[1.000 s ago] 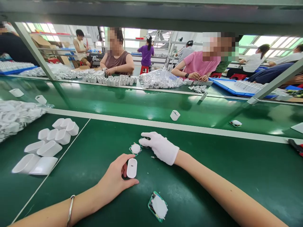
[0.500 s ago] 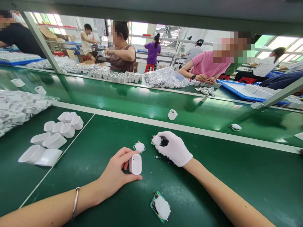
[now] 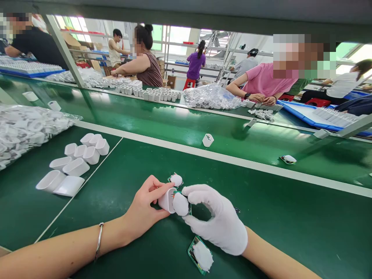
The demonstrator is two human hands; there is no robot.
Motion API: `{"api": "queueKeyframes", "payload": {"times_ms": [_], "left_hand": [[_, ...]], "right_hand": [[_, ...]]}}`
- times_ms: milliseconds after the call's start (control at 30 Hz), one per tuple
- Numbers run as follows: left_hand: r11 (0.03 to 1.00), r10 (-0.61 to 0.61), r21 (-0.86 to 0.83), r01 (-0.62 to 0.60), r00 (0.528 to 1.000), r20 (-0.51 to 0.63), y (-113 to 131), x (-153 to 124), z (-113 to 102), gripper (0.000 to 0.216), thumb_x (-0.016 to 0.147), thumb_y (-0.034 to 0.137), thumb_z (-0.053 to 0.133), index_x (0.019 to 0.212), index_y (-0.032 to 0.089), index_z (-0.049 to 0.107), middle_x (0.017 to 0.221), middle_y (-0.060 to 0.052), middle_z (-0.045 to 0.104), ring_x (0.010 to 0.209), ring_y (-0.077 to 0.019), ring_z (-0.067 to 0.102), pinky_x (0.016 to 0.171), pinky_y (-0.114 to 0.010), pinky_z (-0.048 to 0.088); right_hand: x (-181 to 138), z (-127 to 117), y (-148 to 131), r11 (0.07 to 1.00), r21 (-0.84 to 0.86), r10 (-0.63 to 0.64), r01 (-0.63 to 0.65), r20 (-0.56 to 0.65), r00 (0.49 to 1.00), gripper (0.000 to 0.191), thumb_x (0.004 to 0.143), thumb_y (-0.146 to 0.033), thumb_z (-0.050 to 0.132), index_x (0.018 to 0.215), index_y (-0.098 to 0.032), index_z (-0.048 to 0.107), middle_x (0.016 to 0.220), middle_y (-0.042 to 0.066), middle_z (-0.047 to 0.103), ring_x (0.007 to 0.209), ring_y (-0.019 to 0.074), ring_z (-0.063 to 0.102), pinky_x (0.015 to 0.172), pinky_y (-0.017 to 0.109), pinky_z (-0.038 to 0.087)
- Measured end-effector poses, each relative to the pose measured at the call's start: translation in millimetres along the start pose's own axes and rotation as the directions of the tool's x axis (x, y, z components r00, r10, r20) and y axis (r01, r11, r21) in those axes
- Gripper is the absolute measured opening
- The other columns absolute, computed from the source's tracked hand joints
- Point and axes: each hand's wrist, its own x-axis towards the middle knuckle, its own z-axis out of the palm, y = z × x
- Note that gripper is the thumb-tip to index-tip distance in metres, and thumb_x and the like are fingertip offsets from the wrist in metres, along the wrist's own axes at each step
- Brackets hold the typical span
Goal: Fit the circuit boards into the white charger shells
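My bare left hand (image 3: 142,209) grips a white plastic charger shell (image 3: 166,200) just above the green mat, its open end turned to the right. My gloved right hand (image 3: 219,221) pinches a small green circuit board with a white pad (image 3: 181,204) and holds it at the shell's opening. A second such board (image 3: 176,179) lies on the mat just beyond my hands. A third board (image 3: 201,255) lies near me, under my right wrist.
Several empty white shells (image 3: 76,166) lie grouped at the left, beside a clear bag of white parts (image 3: 26,130). One shell (image 3: 207,140) and one board (image 3: 287,159) sit on the green conveyor belt (image 3: 174,128). People work across the belt among trays and bagged parts.
My right hand lifted a board from the mat and brought it toward me to the shell's opening. My left hand tilted the shell to meet it. The view shifted left.
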Motion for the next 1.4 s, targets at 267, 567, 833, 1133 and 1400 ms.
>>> {"api": "queueKeyframes", "payload": {"times_ms": [267, 567, 833, 1133, 1400], "left_hand": [[0.997, 0.064, 0.048, -0.064, 0.998, 0.000, -2, -2, 1, 0.044, 0.072, 0.011, 0.061, 0.113, 0.028, 0.061, 0.088, -0.002, 0.051, 0.065, -0.0104, 0.049, 0.056, -0.024, 0.049], [0.989, 0.140, -0.060, -0.136, 0.988, 0.060, 4, -1, -1, 0.034, 0.074, 0.020, 0.064, 0.108, 0.024, 0.062, 0.087, -0.003, 0.057, 0.061, -0.0097, 0.048, 0.057, -0.023, 0.048], [0.986, 0.063, -0.163, -0.032, 0.980, 0.188, 1, -2, 3, 0.038, 0.071, 0.023, 0.068, 0.109, 0.022, 0.063, 0.091, -0.004, 0.058, 0.062, -0.0099, 0.047, 0.056, -0.022, 0.047], [0.975, 0.042, -0.220, 0.039, 0.934, 0.354, -5, -1, 2, 0.048, 0.069, 0.026, 0.072, 0.115, 0.023, 0.060, 0.099, -0.005, 0.059, 0.074, -0.0134, 0.054, 0.064, -0.024, 0.049], [0.987, -0.030, -0.108, 0.119, 0.797, 0.603, 0, 9, -5, 0.044, 0.072, 0.021, 0.067, 0.115, 0.022, 0.058, 0.107, -0.003, 0.064, 0.095, -0.0188, 0.057, 0.085, -0.028, 0.046]], "right_hand": [[10, 3, -4, 0.994, -0.089, -0.027, 0.060, 0.334, 0.942, 0.026, 0.082, -0.008, 0.042, 0.084, -0.028, 0.058, 0.080, -0.001, 0.065, 0.071, 0.0125, 0.060, 0.066, 0.026, 0.052], [2, 9, -1, 0.761, 0.375, 0.384, -0.530, 0.399, 0.833, 0.045, 0.082, -0.030, 0.053, 0.126, -0.024, 0.046, 0.115, 0.008, 0.061, 0.100, 0.0205, 0.060, 0.087, 0.039, 0.050], [18, -1, -3, 0.774, 0.136, 0.473, -0.618, 0.524, 0.708, 0.021, 0.080, -0.036, 0.049, 0.085, -0.021, 0.063, 0.074, 0.001, 0.065, 0.068, 0.0172, 0.060, 0.061, 0.028, 0.048], [26, -70, 37, 0.420, -0.873, 0.889, -0.250, 0.341, 0.304, 0.013, 0.064, -0.026, 0.063, 0.076, -0.020, 0.064, 0.065, 0.003, 0.061, 0.053, 0.0185, 0.056, 0.046, 0.027, 0.035], [20, -45, 40, 0.691, -0.680, 0.676, -0.243, 0.490, 0.551, 0.025, 0.062, -0.021, 0.062, 0.087, -0.023, 0.063, 0.092, 0.004, 0.061, 0.080, 0.0197, 0.055, 0.064, 0.028, 0.040]]}}
